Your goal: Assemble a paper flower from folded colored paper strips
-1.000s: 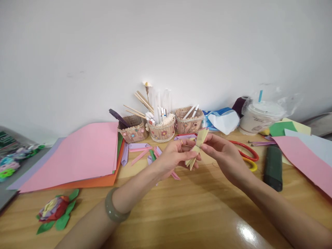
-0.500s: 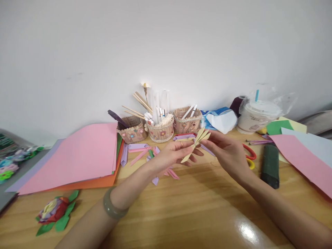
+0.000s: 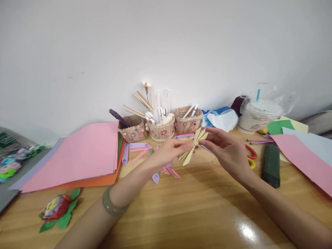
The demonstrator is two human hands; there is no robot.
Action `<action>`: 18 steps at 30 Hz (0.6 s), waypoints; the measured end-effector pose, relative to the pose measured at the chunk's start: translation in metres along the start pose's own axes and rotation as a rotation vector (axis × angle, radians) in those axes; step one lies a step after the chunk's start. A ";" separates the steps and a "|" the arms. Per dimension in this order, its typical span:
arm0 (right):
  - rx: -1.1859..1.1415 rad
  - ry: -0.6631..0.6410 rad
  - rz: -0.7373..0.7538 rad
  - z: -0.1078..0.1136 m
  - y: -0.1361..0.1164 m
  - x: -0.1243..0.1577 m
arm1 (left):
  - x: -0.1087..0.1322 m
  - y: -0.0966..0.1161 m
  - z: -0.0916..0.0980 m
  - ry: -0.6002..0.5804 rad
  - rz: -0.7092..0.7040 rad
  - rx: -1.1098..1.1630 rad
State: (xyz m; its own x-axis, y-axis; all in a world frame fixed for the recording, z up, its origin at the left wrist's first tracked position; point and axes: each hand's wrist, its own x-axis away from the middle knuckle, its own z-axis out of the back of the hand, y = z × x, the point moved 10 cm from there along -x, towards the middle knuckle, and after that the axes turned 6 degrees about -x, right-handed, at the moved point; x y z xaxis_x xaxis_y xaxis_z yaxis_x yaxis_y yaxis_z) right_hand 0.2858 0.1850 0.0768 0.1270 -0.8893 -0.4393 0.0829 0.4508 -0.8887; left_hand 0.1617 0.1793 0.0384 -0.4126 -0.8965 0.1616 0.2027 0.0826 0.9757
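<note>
Between my two hands, above the middle of the desk, is a bundle of folded pale-yellow paper strips (image 3: 194,148), pinched at its centre and fanning out at both ends. My left hand (image 3: 173,150) grips the bundle near its middle from the left, thumb on the near side. On the right, the thumb and fingers of my right hand (image 3: 225,147) pinch the upper end of the yellow paper. Folded purple and pink paper strips (image 3: 169,170) lie on the desk behind and below my left hand, which partly hides them.
Decorated baskets (image 3: 161,131) with sticks and pens line the wall. Coloured paper sheets (image 3: 75,155) are stacked left, above a paper flower (image 3: 58,208). To the right are red-and-yellow scissors (image 3: 251,152), a dark green case (image 3: 271,166), a lidded cup (image 3: 259,116) and more sheets (image 3: 303,155).
The lower ends of the yellow paper bundle now show more fully and look more spread. My left fingers have drawn back from beneath it. Both hands stay in about the same place.
</note>
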 end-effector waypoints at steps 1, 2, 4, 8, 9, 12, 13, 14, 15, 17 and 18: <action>0.011 -0.008 -0.001 -0.001 0.000 0.000 | 0.000 -0.002 0.000 -0.008 0.026 0.040; 0.030 -0.013 0.001 -0.001 0.000 0.000 | 0.000 -0.003 -0.001 -0.027 0.039 0.082; 0.079 -0.019 0.010 -0.002 -0.001 0.000 | 0.000 -0.004 -0.004 -0.061 0.047 0.141; 0.192 -0.038 0.058 -0.004 -0.008 0.001 | -0.002 -0.002 -0.002 -0.057 0.012 0.183; 0.219 -0.065 0.103 -0.007 -0.013 0.002 | -0.002 -0.002 0.000 -0.046 0.011 0.196; 0.334 -0.208 0.316 -0.026 -0.031 0.010 | -0.003 -0.004 0.007 0.009 0.018 0.227; 0.387 -0.255 0.380 -0.032 -0.035 0.014 | -0.003 -0.005 0.009 0.030 0.019 0.229; 0.445 -0.290 0.424 -0.038 -0.036 0.017 | -0.003 -0.004 0.012 0.050 0.019 0.227; 0.497 -0.312 0.451 -0.042 -0.037 0.019 | -0.003 -0.004 0.014 0.064 0.020 0.223; 0.565 -0.323 0.466 -0.045 -0.035 0.020 | -0.003 -0.004 0.017 0.081 0.022 0.212; 0.587 -0.314 0.466 -0.044 -0.035 0.020 | -0.003 -0.004 0.018 0.087 0.021 0.212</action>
State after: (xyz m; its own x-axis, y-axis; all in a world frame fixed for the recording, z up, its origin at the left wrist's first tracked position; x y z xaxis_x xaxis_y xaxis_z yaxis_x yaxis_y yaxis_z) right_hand 0.2416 0.1479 0.0933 0.5402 -0.5770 -0.6125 0.4469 0.8135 -0.3721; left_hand 0.1457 0.1894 0.0365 -0.3306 -0.9268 0.1780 0.0153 0.1833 0.9829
